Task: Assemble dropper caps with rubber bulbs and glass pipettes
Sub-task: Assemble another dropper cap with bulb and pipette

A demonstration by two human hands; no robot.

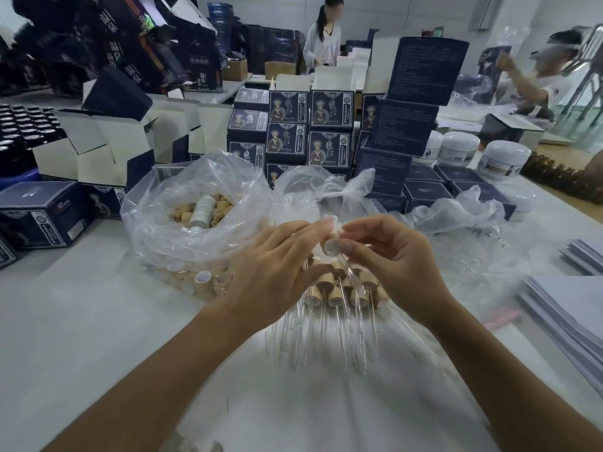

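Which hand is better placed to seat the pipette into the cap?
Right, probably: the right hand already pinches the glass pipette under the cap, which the left hand steadies.

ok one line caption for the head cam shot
Both hands, left and right, fit a glass pipette into a dropper cap above finished droppers.

Left hand (277, 259) fingers extended, right hand (388, 256) in pinching grip, forearms converging

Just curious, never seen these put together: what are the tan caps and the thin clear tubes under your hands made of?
The caps look like wood or bamboo: matte tan, with white liners that seem plastic. The tubes appear to be glass: clear, stiff, catching glints.
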